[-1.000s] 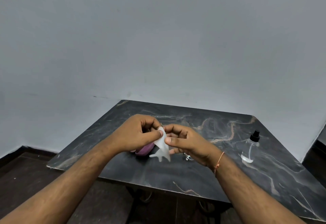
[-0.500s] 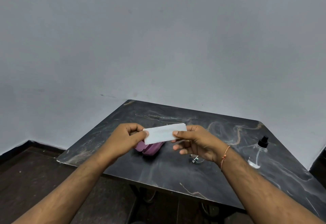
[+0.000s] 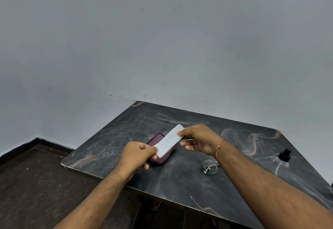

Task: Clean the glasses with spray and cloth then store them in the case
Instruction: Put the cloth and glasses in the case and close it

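Dark table (image 3: 180, 183), cloth (image 3: 169, 141) pinched between both hands' fingers (image 3: 182, 133)

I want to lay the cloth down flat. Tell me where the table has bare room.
The widest bare patch is the far side of the table, between the wall and both hands. Another lies along the near edge, in front of the case and the glasses. The strip between glasses and spray bottle is crossed by the right forearm. The middle is crowded.
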`<state>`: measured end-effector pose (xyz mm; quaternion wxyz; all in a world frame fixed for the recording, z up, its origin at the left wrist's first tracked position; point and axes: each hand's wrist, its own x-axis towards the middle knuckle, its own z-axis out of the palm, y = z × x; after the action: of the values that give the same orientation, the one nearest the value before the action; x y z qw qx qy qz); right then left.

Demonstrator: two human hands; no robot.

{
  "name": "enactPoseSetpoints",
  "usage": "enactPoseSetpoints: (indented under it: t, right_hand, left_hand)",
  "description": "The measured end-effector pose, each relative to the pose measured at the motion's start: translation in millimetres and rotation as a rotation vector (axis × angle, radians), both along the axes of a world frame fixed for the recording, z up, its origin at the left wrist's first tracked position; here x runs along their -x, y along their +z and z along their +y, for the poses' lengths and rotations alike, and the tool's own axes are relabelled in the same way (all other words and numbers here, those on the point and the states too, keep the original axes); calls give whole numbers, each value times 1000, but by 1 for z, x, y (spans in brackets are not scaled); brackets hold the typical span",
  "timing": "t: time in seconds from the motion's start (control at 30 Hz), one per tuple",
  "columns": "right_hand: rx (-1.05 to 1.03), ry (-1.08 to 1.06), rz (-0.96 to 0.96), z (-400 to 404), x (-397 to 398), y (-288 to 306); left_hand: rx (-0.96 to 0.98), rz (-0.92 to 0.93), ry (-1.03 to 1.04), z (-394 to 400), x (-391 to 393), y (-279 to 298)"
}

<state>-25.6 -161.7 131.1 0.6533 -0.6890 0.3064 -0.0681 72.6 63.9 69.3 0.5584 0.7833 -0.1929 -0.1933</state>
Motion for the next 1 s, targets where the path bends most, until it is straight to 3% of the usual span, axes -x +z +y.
enactPoseSetpoints:
  t: [0.23,0.5,0.67,0.8,1.0]
  right_hand:
    - [250,-6,96,-2,-33,-11]
    - [757,48,260,-8,-58,-27]
    - [973,124,348,-7,-65,-30]
    - [988,173,438,-9,-64,-31]
    - [806,128,442,-11,-59,-30]
  left_hand:
    - [-361,-163,-41,-8,-8,-2]
    - [-478,-260,-66,-18,-15,-6]
    - [-490,-275,-36,-21,-18,-12]
    - [-529,-241,-63,-25,-26,-16]
    - [-514,-170,-127,-29,-43,-16]
